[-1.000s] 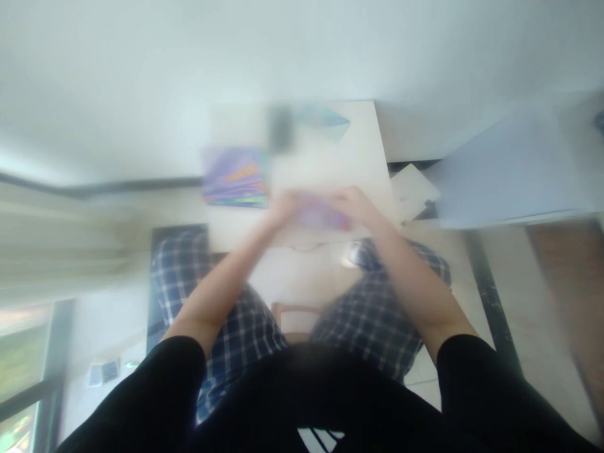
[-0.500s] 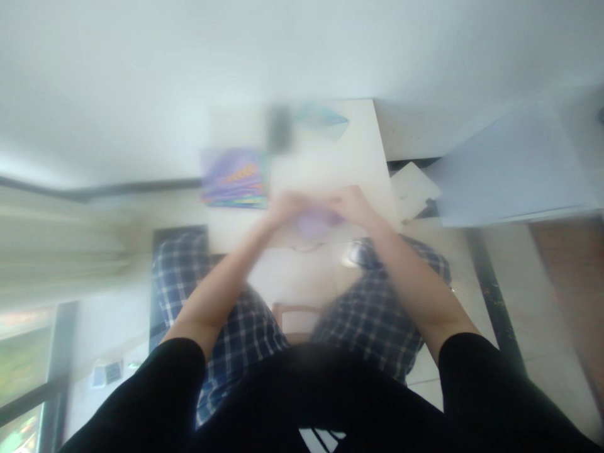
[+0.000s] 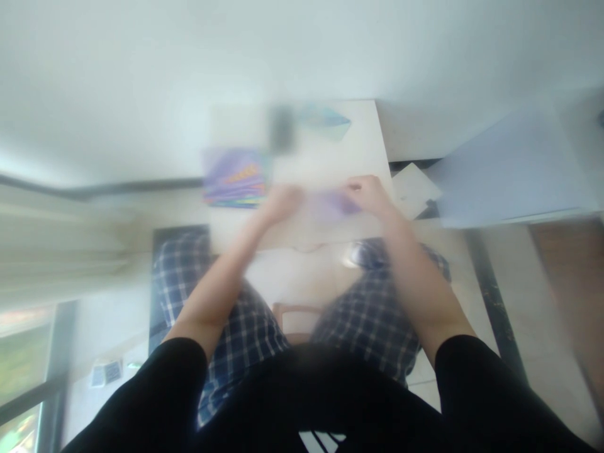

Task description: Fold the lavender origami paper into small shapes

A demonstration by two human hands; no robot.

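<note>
My right hand (image 3: pixel 370 194) is closed, thumb and fingers pinched on the right edge of a small purple sheet, seemingly paper (image 3: pixel 333 204). The sheet looks hazy, so its folds and exact outline cannot be made out. To its left is my left hand (image 3: pixel 287 200), badly blurred; whether its fingers touch the sheet cannot be told. Both hands are over the near part of a white table (image 3: pixel 344 157).
A purple packet with a colourful pattern (image 3: pixel 234 178) lies at the table's left. Farther back are a blurred dark object (image 3: pixel 282 129) and a light-blue folded paper piece (image 3: pixel 328 119). A wall stands behind the table. Beyond its right edge is a white square piece (image 3: pixel 414 189).
My hands have moved apart. The right hand has shifted right with the purple sheet, and the left hand has drawn slightly up and left.
</note>
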